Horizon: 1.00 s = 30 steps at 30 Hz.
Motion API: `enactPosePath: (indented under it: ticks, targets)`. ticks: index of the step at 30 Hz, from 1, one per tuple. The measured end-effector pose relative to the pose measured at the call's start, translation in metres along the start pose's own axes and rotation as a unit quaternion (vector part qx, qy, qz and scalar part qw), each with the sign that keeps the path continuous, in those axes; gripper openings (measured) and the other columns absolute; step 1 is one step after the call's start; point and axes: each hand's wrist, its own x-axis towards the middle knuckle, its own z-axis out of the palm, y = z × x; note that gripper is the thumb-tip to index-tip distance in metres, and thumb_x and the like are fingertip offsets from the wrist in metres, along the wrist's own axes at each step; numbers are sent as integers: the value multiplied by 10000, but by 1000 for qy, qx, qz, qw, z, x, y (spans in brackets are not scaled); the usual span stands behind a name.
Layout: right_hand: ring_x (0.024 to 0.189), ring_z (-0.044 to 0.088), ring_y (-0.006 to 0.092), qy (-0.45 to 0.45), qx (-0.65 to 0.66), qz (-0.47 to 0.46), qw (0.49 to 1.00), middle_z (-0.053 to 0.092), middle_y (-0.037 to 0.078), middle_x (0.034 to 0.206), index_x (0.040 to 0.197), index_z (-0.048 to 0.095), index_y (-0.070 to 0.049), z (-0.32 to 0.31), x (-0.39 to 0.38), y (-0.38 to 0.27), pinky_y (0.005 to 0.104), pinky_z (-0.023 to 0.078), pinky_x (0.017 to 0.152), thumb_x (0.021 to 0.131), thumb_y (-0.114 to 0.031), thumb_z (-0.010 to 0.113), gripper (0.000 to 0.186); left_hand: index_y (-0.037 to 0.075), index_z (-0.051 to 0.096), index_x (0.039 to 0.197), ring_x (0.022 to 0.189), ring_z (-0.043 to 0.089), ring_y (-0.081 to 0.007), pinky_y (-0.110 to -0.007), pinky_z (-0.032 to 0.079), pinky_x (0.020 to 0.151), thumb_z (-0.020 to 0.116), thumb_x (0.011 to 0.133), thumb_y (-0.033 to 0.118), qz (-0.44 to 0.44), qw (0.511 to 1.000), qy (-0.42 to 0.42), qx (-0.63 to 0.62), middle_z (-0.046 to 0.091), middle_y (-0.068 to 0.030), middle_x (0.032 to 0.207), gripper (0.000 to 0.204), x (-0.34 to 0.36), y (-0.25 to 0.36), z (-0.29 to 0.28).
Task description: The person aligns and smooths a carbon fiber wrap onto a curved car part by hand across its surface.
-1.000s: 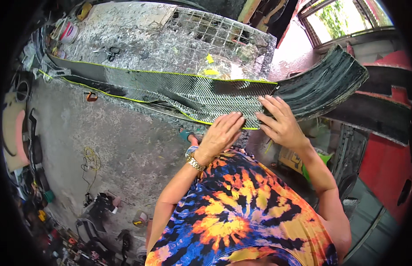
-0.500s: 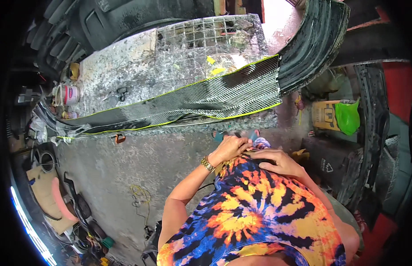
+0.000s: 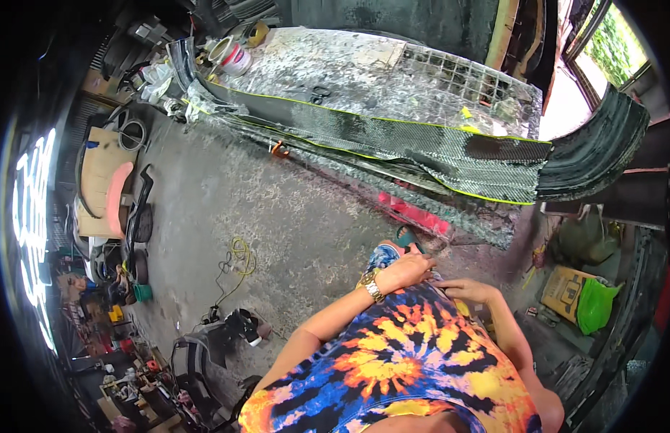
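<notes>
My left hand [image 3: 407,271], with a gold watch [image 3: 372,286] on its wrist, is at the front of my tie-dye shirt [image 3: 414,353]. Its fingers curl inward, and what they hold, if anything, is hidden. Close beside it, my right hand [image 3: 470,290] rests against the shirt front with its fingers stretched out. Ahead of me a long strip of black woven carbon-fibre cloth [image 3: 335,131], edged in yellow-green, drapes over a long curved part lying along the workbench [image 3: 335,54]. The part's dark curved end [image 3: 598,155] sticks out past the cloth at the right.
Scissors [image 3: 319,94] and a tub [image 3: 237,58] are on the bench. An orange clamp [image 3: 279,149] hangs at its near edge. A yellow cord [image 3: 241,256] lies on the floor. A carton [image 3: 563,294] with a green bag [image 3: 596,307] stands at right; tools [image 3: 143,382] crowd the lower left.
My view has swung left, so the bench and cloth appear farther right and more floor shows. Both hands remain together at the shirt front, and the right hand's fingers look straighter.
</notes>
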Motion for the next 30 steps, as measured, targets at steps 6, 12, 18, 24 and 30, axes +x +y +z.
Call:
enactPosePath:
  ticks: [6,12,18,24,30]
  targets:
    - [1048,675,221,314,-114,62,940,698,87,1214,1343,624,-44,-8,51,173,351,513,898,967,-387,629,509,-2,644,1183,1048,665,-372,-519,502,879,576,952,322,-92,995,8,-35,694,-205,1126,403,-68,-76,20]
    - [577,600,155,481,202,240,819,665,80,786,1025,713,-16,32,70,191,294,460,439,956,-212,628,224,35,664,1172,1077,658,-385,-508,514,906,603,935,336,-185,982,-27,-8,695,-211,1139,388,-132,-197,15]
    - [478,483,140,528,234,236,782,583,42,672,908,667,-35,102,166,139,310,362,405,909,-227,632,196,2,681,1128,1090,657,-402,-469,520,928,618,930,354,-180,972,-73,-131,705,-208,1142,408,-198,-298,-28]
    - [833,609,163,488,103,10,866,681,48,886,1096,709,-24,161,309,23,362,500,770,952,-349,651,359,30,704,1102,817,668,-168,-321,534,692,642,934,344,-321,876,-147,-330,719,-66,926,362,-277,-415,-43]
    - [841,631,171,479,176,67,857,706,35,912,1094,723,-66,177,326,-25,342,512,794,943,-203,624,227,19,687,1074,807,697,-185,-345,547,652,617,941,257,-460,854,-59,-237,731,-97,952,281,-295,-511,-73]
